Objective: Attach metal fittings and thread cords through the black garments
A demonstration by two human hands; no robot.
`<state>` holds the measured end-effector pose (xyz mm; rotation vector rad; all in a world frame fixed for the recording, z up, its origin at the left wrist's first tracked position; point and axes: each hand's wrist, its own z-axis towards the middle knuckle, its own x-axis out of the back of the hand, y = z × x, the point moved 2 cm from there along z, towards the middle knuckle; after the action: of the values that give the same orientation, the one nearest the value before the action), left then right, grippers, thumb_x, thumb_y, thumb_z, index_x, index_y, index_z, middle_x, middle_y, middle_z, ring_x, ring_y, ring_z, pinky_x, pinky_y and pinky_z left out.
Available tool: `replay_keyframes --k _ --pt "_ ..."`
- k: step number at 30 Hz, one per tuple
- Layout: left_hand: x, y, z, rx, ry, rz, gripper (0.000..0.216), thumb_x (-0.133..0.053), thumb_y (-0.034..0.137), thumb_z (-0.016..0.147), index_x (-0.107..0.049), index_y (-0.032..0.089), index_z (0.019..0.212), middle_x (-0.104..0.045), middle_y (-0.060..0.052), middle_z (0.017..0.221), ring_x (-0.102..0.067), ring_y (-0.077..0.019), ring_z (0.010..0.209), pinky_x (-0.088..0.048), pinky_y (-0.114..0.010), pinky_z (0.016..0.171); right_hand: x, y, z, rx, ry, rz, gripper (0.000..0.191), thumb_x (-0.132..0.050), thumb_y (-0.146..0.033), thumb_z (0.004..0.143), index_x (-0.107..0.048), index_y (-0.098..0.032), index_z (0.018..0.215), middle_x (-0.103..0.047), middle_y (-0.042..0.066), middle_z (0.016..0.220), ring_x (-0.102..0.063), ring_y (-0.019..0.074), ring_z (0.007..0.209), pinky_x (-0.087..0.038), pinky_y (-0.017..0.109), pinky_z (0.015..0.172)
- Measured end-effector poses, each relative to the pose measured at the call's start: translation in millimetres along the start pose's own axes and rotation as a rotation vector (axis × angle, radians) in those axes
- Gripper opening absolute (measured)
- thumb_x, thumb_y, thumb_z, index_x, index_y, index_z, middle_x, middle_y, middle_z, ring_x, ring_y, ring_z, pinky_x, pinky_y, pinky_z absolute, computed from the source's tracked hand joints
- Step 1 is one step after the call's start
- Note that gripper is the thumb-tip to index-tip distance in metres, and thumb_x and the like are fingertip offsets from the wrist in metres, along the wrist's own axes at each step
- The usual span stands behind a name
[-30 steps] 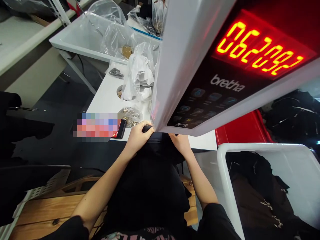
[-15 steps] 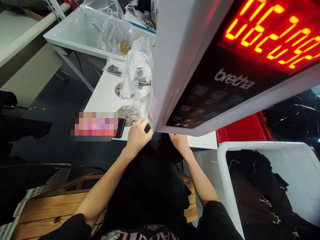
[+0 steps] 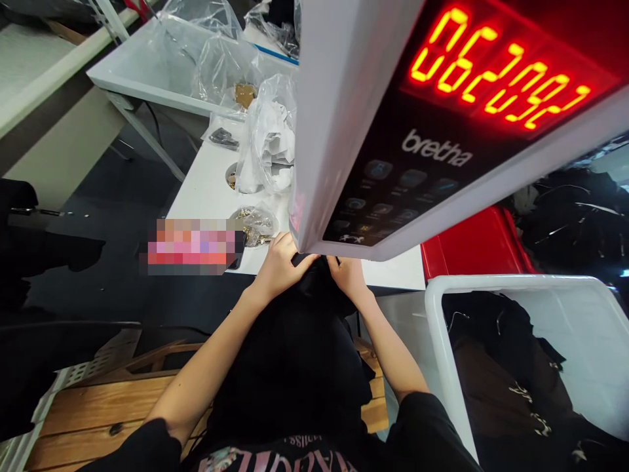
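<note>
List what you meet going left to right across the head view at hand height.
left hand → black cloth → right hand → white bin

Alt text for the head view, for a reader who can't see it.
The left hand and right hand pinch the top of a black cloth under a white panel with a red digital display and the word bretha. To the right, a white bin holds dark fabric; ahead, a white table carries clear plastic bags.
</note>
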<state>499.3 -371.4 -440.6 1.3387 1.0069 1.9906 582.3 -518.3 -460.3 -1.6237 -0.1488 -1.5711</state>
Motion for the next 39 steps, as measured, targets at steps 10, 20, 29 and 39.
replay_keyframes --k 10,20,29,39 --pt "-1.0 -2.0 2.2 -0.052 -0.019 0.159 0.027 -0.055 0.041 0.082 -0.066 0.017 0.076 -0.064 -0.007 0.081 -0.055 -0.0236 0.089 -0.04 -0.036 0.083 -0.8 -10.5 -2.6 0.031 -0.018 -0.1 0.037 -0.034 -0.027 0.091 -0.056 -0.02 0.063 -0.058 0.006 0.061 -0.056 0.0204 0.061 -0.04 0.029 0.059" --pt "-3.7 -2.1 0.8 -0.192 0.033 0.255 0.027 -0.056 0.035 0.085 -0.064 0.017 0.104 -0.066 -0.006 0.095 -0.054 -0.0221 0.095 -0.038 -0.035 0.084 -3.5 -19.7 -7.8 -0.008 0.044 -0.041 0.032 -0.031 -0.024 0.094 -0.054 -0.016 0.115 -0.067 0.009 0.097 -0.063 0.0227 0.083 -0.046 0.029 0.07" --pt "-6.7 -5.0 -0.1 -0.211 0.09 0.192 0.025 -0.062 0.033 0.081 -0.06 0.016 0.1 -0.065 -0.006 0.096 -0.055 -0.0203 0.094 -0.041 -0.033 0.087 -2.8 -15.6 -6.6 -0.006 0.032 0.008 0.035 -0.033 -0.025 0.093 -0.049 -0.015 0.123 -0.068 0.011 0.095 -0.065 0.0256 0.08 -0.048 0.033 0.07" --pt "-7.5 -0.9 -2.8 -0.249 0.116 0.267 0.022 -0.059 0.033 0.083 -0.061 0.017 0.098 -0.065 -0.005 0.099 -0.054 -0.0218 0.097 -0.039 -0.034 0.089 0.3 -19.9 -8.0 0.026 0.082 0.151 0.035 -0.033 -0.025 0.093 -0.052 -0.02 0.122 -0.065 0.007 0.109 -0.062 0.0236 0.096 -0.048 0.035 0.085"
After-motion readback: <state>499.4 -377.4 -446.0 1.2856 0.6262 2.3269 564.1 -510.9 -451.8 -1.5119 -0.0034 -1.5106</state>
